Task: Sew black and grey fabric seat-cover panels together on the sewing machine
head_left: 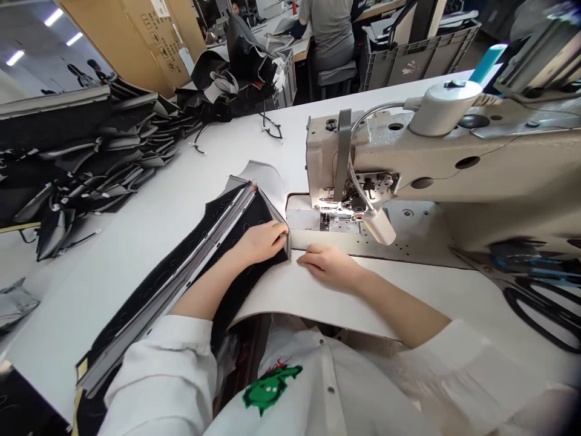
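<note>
A long black fabric panel (170, 274) with grey backing and a pale seam strip along its length lies on the white table, left of the sewing machine (363, 163). My left hand (263, 241) rests on its right end, fingers curled closed around the edge. Just right of the panel's corner, my right hand (329, 264) is on the tabletop, its fingers bent and pressed together. Whatever those fingertips may pinch is hidden. Both hands are in front of the lit needle area (340, 219), apart from it.
Stacked black and grey fabric pieces (86, 151) cover the table's left side. Black-handled scissors (540, 303) lie at the right. A cardboard box (136, 36) and grey crate (417, 57) stand behind, near a seated person (331, 33). Cut straps (271, 126) lie at the far edge.
</note>
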Motion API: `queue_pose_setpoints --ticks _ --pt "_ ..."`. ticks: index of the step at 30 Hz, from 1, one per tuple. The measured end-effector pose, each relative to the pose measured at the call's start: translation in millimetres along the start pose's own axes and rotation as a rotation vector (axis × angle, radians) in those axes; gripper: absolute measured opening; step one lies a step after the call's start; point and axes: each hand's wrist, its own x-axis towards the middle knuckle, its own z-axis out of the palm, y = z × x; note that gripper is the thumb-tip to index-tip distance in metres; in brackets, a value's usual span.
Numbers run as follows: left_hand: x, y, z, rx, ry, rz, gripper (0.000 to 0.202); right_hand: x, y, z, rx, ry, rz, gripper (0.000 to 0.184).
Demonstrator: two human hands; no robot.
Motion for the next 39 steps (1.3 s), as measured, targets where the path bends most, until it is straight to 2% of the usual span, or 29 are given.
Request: queue_pose_setpoints --ticks 3,6,11,16,18,20,22,23,24,25,27,28,29,31,33,35,37,39 --pt "-7 -5 41.0 0.096 0.184 0.019 0.027 0 2 1 -0.009 0.010 -0.025 0.029" --pt "-15 -6 54.6 0.106 0.295 0.082 0.034 0 3 3 -0.032 0.026 -0.035 0.029" --pt "-16 -9 50.8 0.083 0.301 0.102 0.034 0 4 5 -0.078 0.033 -0.027 0.030" --pt "-16 -6 54.9 0.017 0.270 0.097 0.037 2 3 7 -0.088 0.027 -0.015 0.029" --pt "-18 -5 47.4 -0.103 0.252 0.112 0.036 1 3 7 -0.079 0.025 -0.004 0.030" --pt "-23 -17 29.1 -0.278 0.246 0.114 0.031 1 3 6 -0.064 0.020 0.009 0.030" --pt "-32 -47 4.5 -0.384 0.293 0.010 0.024 1 3 5 -0.047 0.010 0.015 0.031" --pt "-38 -70 -6.8 -0.372 0.327 -0.103 0.027 1 3 4 -0.039 0.004 0.015 0.031" --pt "-46 -95 -15.5 -0.313 0.390 -0.266 0.037 1 3 3 -0.032 -0.001 0.015 0.031" --pt "-55 -121 -20.6 -0.228 0.391 -0.459 0.052 1 3 3 -0.024 -0.001 0.019 0.031" --pt "-75 -168 -18.7 -0.101 0.197 -0.770 0.085 1 3 2 -0.010 0.007 0.031 0.031" --pt "-86 -184 -12.6 -0.072 0.079 -0.899 0.093 1 3 2 -0.004 0.009 0.036 0.031" --pt "-95 -196 -4.4 -0.057 -0.011 -0.978 0.091 1 3 2 0.001 0.008 0.037 0.031" --pt "-110 -203 13.8 -0.054 -0.064 -0.996 0.081 2 3 2 0.000 -0.002 0.030 0.032" --pt "-117 -197 26.8 -0.083 -0.063 -0.949 0.070 1 2 1 -0.009 -0.014 0.027 0.032" --pt "-117 -187 24.9 -0.123 -0.059 -0.908 0.061 0 1 1 -0.017 -0.015 0.039 0.032" --pt "-113 -179 -0.4 -0.074 -0.034 -0.896 0.055 -1 0 2 -0.017 -0.014 0.054 0.033" --pt "-109 -172 -51.2 0.131 0.040 -0.917 0.057 -2 0 2 -0.012 -0.016 0.067 0.033"
